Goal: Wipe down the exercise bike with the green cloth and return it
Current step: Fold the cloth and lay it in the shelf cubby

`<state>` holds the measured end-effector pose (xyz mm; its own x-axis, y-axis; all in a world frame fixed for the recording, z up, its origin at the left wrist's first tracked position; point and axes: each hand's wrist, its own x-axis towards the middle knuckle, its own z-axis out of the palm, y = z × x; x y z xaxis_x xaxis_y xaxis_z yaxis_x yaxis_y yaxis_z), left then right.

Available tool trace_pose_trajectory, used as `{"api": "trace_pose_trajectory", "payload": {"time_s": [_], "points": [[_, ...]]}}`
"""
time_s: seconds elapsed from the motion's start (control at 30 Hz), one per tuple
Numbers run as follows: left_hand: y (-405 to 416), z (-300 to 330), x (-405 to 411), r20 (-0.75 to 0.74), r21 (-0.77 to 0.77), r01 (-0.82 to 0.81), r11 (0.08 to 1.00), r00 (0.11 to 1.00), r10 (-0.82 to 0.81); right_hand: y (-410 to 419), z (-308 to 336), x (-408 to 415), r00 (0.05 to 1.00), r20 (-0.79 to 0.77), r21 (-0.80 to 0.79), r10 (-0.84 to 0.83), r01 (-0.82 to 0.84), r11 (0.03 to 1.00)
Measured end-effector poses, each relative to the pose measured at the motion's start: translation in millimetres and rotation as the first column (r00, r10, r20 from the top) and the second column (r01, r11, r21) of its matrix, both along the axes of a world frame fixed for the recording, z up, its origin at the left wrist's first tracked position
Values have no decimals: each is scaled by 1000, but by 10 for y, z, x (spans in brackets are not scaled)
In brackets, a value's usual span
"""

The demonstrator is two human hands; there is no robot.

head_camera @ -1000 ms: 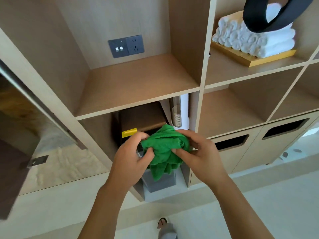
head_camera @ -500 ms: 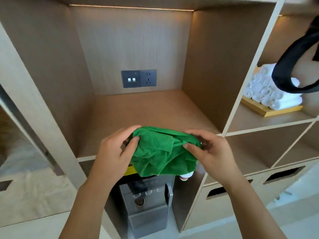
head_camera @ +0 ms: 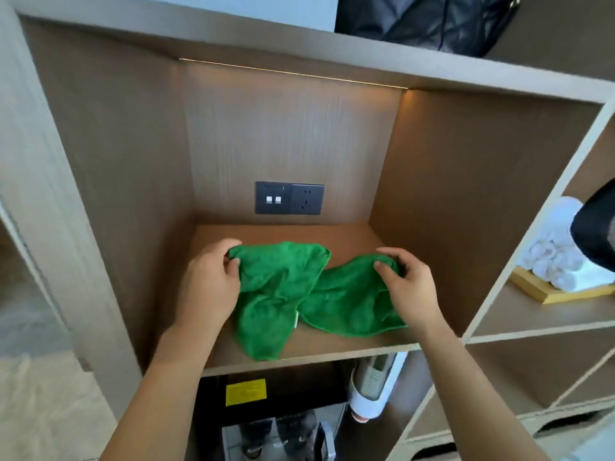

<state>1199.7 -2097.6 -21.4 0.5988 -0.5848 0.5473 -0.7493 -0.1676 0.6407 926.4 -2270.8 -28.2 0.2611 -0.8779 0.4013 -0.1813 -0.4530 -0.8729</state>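
Observation:
The green cloth [head_camera: 299,294] lies spread and rumpled on the wooden shelf [head_camera: 332,347] of an open cubby. My left hand [head_camera: 209,284] pinches its upper left corner. My right hand [head_camera: 406,287] pinches its upper right corner. One fold of the cloth droops toward the shelf's front edge. The exercise bike is not in view.
A dark switch and socket plate [head_camera: 289,197] sits on the cubby's back wall. Rolled white towels [head_camera: 562,257] on a wooden tray fill the right cubby. A water dispenser [head_camera: 276,424] and a cup holder [head_camera: 372,387] stand below. A black bag [head_camera: 426,21] rests on top.
Both hands have carried the bunched cloth up from in front of the dispenser into the cubby and pulled it apart, so it now lies spread on the shelf.

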Motion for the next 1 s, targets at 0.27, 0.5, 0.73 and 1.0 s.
{"api": "trace_pose_trajectory", "payload": {"time_s": [0.27,0.5,0.73,1.0], "points": [[-75,-171,15,98,-7,210,978,973,-209,-82,-202,232,926,-264,-407,-271,147,902],[-116,-317,-15,95,275,355,894,915,-392,-55,-241,351,780,-626,-243,18,-217,945],[190,-243,-107,92,327,319,890,926,-366,-387,-90,433,666,-729,-38,157,-268,963],[768,31,-385,-15,341,308,888,947,-322,-668,0,813,485,-871,-211,-81,-222,952]]}}
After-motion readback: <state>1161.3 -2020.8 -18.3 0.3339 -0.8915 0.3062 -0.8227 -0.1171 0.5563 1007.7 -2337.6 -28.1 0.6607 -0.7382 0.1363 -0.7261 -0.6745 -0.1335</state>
